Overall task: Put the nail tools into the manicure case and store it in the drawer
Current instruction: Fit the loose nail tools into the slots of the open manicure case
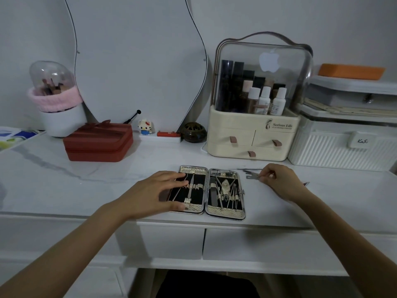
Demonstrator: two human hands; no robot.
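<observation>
The manicure case (225, 212) lies wide open near the front edge of the white table, its black lining holding several metal tools under straps. My left hand (159, 193) rests flat on the case's left half, fingers spread, holding it down. To the right of the case my right hand (281, 181) pinches a small flat metal nail tool (252, 175) that lies on the tabletop. Another dark thin tool (249, 171) lies just behind it, and a dark tip (306, 183) shows past my right wrist. Two drawer fronts (171, 241) sit below the table edge, both closed.
A red zip box (98, 143) stands at the back left, a cream cosmetics organiser (253, 134) with small drawers behind the case, a white ribbed box (341, 147) at the right. A mirror (137, 61), a brush holder (58, 100) and small ornaments line the wall.
</observation>
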